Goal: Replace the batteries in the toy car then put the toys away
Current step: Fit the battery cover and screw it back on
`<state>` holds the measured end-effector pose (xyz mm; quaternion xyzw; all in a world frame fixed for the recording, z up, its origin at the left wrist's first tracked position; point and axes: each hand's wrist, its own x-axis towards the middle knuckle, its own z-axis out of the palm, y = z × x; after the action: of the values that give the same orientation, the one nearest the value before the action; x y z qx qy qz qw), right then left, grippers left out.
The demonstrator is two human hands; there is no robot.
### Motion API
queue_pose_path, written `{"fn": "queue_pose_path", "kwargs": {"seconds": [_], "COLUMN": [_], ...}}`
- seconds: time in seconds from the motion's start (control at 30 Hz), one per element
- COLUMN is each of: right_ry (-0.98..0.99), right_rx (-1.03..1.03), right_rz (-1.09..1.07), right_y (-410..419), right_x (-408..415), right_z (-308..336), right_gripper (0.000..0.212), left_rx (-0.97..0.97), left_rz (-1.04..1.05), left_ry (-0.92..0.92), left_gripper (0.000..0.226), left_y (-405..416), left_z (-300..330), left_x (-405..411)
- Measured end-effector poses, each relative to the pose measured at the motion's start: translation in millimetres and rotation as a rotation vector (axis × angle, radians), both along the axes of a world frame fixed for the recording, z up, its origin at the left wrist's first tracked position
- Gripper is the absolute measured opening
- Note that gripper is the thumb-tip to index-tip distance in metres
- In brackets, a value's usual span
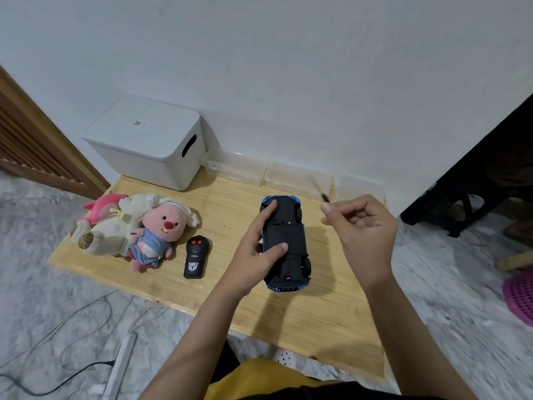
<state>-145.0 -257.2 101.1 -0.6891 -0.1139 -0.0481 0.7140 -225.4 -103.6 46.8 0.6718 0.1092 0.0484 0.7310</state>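
Left hand (pixel 255 249) grips upturned toy car (pixel 285 246).

Am showing both forearms bare, no sleeves reaching wrists. Left hand (pixel 253 249), right hand (pixel 362 230) wearing nothing. Am wearing yellow garment (pixel 259 379) below, black fabric (pixel 331 392) beside it.

toy car (pixel 285 243): matt black plastic underside, glossy blue shell at edges. remote (pixel 195 256): black plastic, slight sheen. plush toys (pixel 135 226): soft fuzzy cloth. table (pixel 302 319): smooth pale wood, fine grain. storage box (pixel 144 140): matt white plastic. floor (pixel 43 284): polished grey marble look.
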Motion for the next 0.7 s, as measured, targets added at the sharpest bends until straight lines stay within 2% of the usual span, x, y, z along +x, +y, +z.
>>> {"fn": "queue_pose_path", "kwargs": {"seconds": [0.13, 0.27, 0.43, 0.6, 0.7], "right_ry": [0.187, 0.333, 0.336, 0.328, 0.302], "right_rx": [0.064, -0.039, -0.100, -0.116, -0.122], "right_rz": [-0.004, -0.021, -0.040, -0.070, -0.083], "right_y": [-5.4, 0.2, 7.9, 8.0, 4.5], "right_x": [-4.5, -23.0, -39.0, -40.2, -40.4], "right_z": [-17.7, -49.1, -70.2, -72.0, -70.0], "right_gripper": [0.015, 0.014, 0.011, 0.009, 0.012], "left_rx": [0.055, -0.059, -0.115, -0.225, -0.288], "left_rz": [-0.014, 0.047, 0.062, 0.005, -0.028], "left_ry": [0.038, 0.089, 0.103, 0.154, 0.133], "left_gripper": [0.086, 0.090, 0.084, 0.065, 0.069], "left_y": [2.2, -3.2, -13.1, -16.6, -11.4], "left_z": [-8.8, -12.8, -13.4, -14.5, -15.1], "left_x": [-5.9, -8.2, -9.3, -13.6, -16.7]}}
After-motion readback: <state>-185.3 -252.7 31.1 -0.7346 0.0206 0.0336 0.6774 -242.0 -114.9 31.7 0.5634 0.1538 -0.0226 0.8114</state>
